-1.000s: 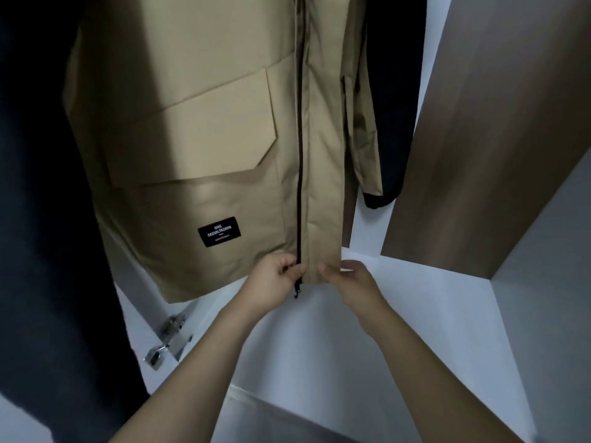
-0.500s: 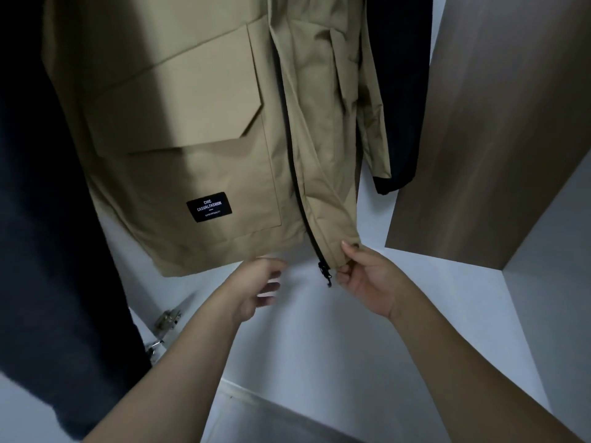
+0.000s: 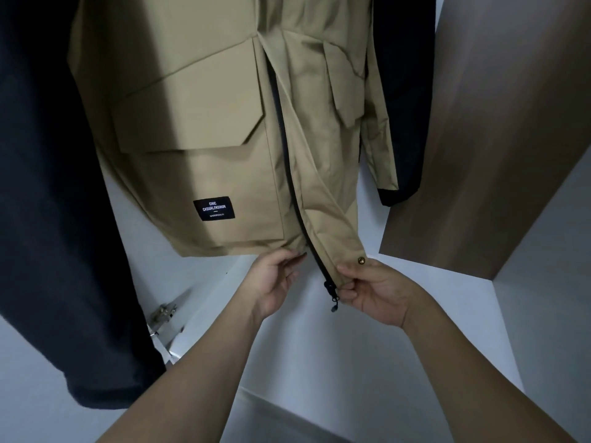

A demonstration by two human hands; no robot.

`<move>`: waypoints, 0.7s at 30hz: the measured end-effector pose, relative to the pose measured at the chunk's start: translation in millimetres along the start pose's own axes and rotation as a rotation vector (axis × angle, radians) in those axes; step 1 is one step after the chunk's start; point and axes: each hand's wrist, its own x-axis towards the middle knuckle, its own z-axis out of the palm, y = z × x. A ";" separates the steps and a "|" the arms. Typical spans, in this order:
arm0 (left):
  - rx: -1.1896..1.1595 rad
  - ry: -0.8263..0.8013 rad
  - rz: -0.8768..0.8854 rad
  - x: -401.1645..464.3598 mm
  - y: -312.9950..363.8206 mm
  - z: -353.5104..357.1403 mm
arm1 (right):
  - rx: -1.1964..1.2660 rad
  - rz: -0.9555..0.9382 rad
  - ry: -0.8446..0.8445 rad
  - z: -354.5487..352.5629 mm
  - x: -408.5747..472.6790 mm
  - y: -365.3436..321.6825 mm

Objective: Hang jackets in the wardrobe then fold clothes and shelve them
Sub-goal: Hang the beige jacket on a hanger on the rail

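A khaki jacket (image 3: 198,148) with flap pockets and a black label hangs inside the wardrobe, its front unzipped at the bottom. My right hand (image 3: 367,289) pinches the lower corner of the jacket's right front panel, beside the black zipper pull (image 3: 331,292) and a brass snap. My left hand (image 3: 275,279) reaches up with relaxed fingers and touches the hem of the left front panel; it holds nothing.
A dark grey garment (image 3: 48,187) hangs at the left and a black one (image 3: 403,123) behind the khaki jacket at the right. A brown wardrobe panel (image 3: 479,139) stands at the right. White wardrobe floor (image 3: 319,362) lies below, with a metal door hinge (image 3: 163,314).
My left hand let go of the left hem, dropped away, then came back up to it. My right hand pulled the right panel's corner to the right, opening the front.
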 end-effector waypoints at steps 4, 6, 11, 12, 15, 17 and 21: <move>0.055 -0.030 0.022 -2.9 -8.3 11.4 | -0.063 0.059 -0.058 -0.6 -11.0 -3.5; 0.051 -0.005 0.020 -6.4 -7.1 15.2 | -0.065 0.040 -0.027 -1.6 -14.5 -5.2; -0.016 0.012 0.005 -39.6 12.5 7.8 | 0.138 -0.105 0.154 8.0 -21.8 -0.8; 0.034 -0.002 0.006 -49.0 17.3 4.6 | 0.141 -0.125 0.170 14.1 -22.4 1.1; 0.209 -0.011 0.012 -70.7 27.5 -4.3 | 0.119 -0.178 0.160 33.7 -21.9 7.3; 0.220 -0.033 0.011 -76.3 33.0 -7.1 | 0.123 -0.196 0.136 41.8 -20.6 7.5; 0.100 -0.087 -0.012 -77.5 41.5 -2.4 | 0.144 -0.213 0.118 40.4 -22.3 1.8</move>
